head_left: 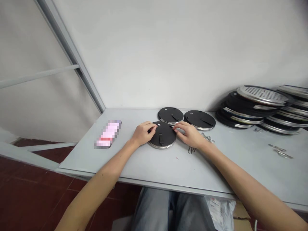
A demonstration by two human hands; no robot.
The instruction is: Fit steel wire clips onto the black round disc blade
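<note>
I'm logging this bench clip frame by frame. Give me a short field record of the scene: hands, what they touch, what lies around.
left hand: fingers on the left rim of the nearest black disc
right hand: fingertips at that disc's right rim
other discs: two flat behind it
stack: slumped pile of metal-rimmed discs, far right
small parts: metal clips by the right hand
surface: grey table

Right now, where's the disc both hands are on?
Head view, centre of the grey table: the black disc lies flat between left hand and right hand, just in front of two similar discs.
</note>
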